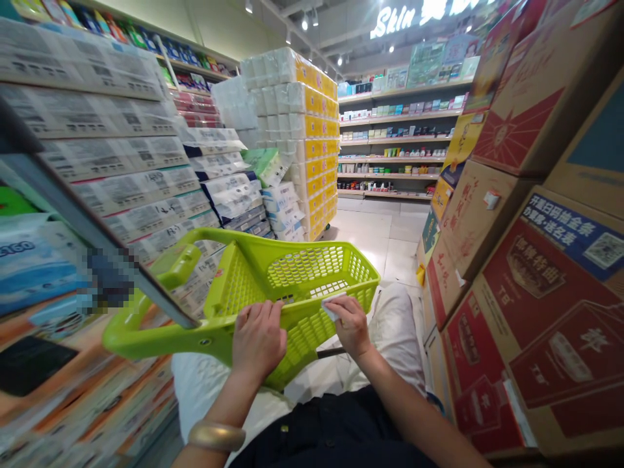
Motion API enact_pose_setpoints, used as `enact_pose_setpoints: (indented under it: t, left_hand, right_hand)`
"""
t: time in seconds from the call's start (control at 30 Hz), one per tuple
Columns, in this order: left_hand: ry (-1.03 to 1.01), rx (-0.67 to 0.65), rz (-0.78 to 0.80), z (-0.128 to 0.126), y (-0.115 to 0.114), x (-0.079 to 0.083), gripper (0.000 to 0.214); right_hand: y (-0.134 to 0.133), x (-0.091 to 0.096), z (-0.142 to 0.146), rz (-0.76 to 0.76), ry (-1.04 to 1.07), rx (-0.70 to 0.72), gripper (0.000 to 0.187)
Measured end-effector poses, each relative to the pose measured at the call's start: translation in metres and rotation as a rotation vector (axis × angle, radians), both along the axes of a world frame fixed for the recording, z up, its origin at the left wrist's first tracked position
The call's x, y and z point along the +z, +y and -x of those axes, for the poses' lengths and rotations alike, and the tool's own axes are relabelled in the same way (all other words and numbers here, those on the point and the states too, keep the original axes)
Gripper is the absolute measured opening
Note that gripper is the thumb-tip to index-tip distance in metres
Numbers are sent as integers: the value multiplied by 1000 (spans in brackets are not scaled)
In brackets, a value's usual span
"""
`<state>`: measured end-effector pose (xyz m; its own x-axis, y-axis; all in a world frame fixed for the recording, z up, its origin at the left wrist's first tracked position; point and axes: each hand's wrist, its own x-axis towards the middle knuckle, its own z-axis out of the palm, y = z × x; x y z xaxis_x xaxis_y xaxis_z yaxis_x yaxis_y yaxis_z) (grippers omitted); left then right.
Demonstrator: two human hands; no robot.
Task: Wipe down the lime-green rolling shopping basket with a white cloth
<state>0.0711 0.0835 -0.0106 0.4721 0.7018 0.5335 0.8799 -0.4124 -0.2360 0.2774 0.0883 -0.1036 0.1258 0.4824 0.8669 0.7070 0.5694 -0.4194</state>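
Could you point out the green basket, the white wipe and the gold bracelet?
Green basket (pixel 302 316): head view, near side rim.
White wipe (pixel 331 308): head view, exposed part.
Gold bracelet (pixel 216 436): head view, band's middle.

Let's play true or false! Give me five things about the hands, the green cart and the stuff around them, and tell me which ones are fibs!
1. The shopping cart is bright green. True.
2. The left hand is up in the air, away from the cart. False: it is on the cart's side rim, fingers over the edge.
3. The right hand holds a small white cloth or tissue. True.
4. The gold-coloured bracelet is on the right wrist. False: it is on the left wrist.
5. The stacked cardboard boxes stand on the person's right. True.
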Motion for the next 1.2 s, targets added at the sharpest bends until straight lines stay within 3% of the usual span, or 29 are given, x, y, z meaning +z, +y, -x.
enact_pose_setpoints:
  t: [0.1,0.3,0.6,0.8,0.9,1.1,1.2]
  left_hand:
    - [-7,-2,-1,0,0,0,37]
    - [-14,-2,24,0,0,1,38]
    - [-31,-23,18,1,1,-1,39]
    - [-15,-32,8,0,-1,2,39]
    - [-15,-34,1,1,-1,1,39]
    - [-57,-37,15,2,1,-3,39]
    - [-53,-36,10,2,1,-3,39]
  right_hand:
    - [-1,1,0,20,24,-30,38]
    - [3,10,27,2,-99,108,45]
    - [2,-2,-19,-20,40,-85,41]
    - [2,4,15,9,-45,68,48]
    - [2,3,13,-7,-55,93,47]
    - [4,-9,-36,-16,72,-115,45]
    - [5,-11,-36,-14,94,-158,48]
